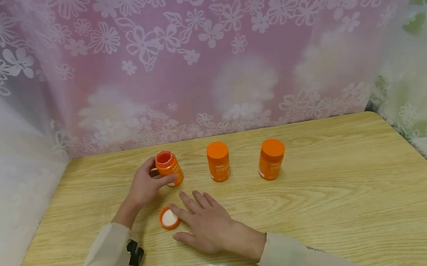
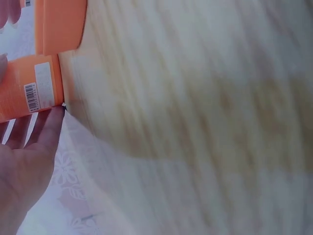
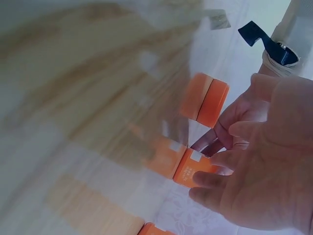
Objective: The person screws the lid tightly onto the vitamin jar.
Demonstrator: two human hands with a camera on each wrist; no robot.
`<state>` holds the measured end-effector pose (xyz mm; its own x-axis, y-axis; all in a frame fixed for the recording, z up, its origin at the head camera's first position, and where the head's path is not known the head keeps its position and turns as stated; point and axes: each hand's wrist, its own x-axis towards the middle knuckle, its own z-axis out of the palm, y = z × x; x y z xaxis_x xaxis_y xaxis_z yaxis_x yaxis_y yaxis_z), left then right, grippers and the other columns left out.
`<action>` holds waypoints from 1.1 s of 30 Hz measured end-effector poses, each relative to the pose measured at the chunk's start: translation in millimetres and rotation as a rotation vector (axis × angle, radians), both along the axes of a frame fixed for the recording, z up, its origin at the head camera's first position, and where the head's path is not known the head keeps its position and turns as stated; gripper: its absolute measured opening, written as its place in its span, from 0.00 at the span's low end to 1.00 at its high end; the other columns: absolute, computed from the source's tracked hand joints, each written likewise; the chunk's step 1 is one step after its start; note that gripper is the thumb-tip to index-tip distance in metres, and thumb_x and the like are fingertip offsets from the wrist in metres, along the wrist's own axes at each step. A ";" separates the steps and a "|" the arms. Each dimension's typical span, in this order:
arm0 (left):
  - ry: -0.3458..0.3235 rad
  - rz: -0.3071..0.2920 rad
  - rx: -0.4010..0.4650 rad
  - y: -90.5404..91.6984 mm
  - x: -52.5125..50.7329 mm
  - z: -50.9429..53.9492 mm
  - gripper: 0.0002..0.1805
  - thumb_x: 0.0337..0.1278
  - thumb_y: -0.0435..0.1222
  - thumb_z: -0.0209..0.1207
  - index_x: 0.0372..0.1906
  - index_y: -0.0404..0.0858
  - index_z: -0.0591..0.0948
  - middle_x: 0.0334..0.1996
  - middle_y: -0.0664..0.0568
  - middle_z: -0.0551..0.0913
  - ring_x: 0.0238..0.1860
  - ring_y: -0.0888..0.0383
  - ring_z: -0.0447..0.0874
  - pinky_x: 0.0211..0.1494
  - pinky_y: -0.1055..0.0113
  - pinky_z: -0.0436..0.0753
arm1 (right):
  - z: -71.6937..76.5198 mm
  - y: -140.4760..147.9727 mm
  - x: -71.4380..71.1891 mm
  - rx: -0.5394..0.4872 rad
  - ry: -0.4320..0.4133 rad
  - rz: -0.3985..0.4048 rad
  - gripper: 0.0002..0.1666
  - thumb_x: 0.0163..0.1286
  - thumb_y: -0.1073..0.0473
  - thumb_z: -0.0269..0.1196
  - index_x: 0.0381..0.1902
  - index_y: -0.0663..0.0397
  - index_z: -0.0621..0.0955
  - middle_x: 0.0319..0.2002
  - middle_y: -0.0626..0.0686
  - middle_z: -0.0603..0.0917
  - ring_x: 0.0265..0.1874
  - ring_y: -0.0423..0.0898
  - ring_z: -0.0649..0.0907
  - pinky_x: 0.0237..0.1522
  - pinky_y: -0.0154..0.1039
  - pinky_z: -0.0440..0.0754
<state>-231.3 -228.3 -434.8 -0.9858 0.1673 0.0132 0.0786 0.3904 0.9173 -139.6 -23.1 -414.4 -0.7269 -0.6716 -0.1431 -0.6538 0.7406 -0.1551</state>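
Note:
An orange jar [image 1: 169, 171] stands without its lid at the left of the row, its red inside showing. My left hand [image 1: 144, 187] curls round it, thumb across the front; the left wrist view shows the fingers [image 2: 46, 129] along the jar [image 2: 17, 88]. Nearer me an orange lid [image 1: 164, 225] lies with its white inside up. My right hand [image 1: 208, 225] is just right of it, palm down, fingers spread and holding nothing; whether the index fingertip touches the lid, I cannot tell. The right wrist view shows the lid [image 3: 213, 104] beyond the right hand [image 3: 274, 161].
Two more orange jars with lids on stand to the right, one mid-table [image 1: 219, 162] and one farther right [image 1: 271, 159]. The wooden table [image 1: 350, 186] ends at a pink flowered curtain [image 1: 196, 75] behind, with pale curtains on both sides.

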 end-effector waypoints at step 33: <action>0.008 -0.026 -0.022 1.3 5.3 16.6 0.34 0.55 0.34 0.67 0.66 0.35 0.66 0.57 0.39 0.72 0.55 0.40 0.75 0.56 0.51 0.76 | 9.5 -37.7 -28.6 -0.045 0.034 0.302 0.17 0.72 0.61 0.55 0.55 0.39 0.78 0.55 0.43 0.76 0.50 0.45 0.73 0.42 0.35 0.78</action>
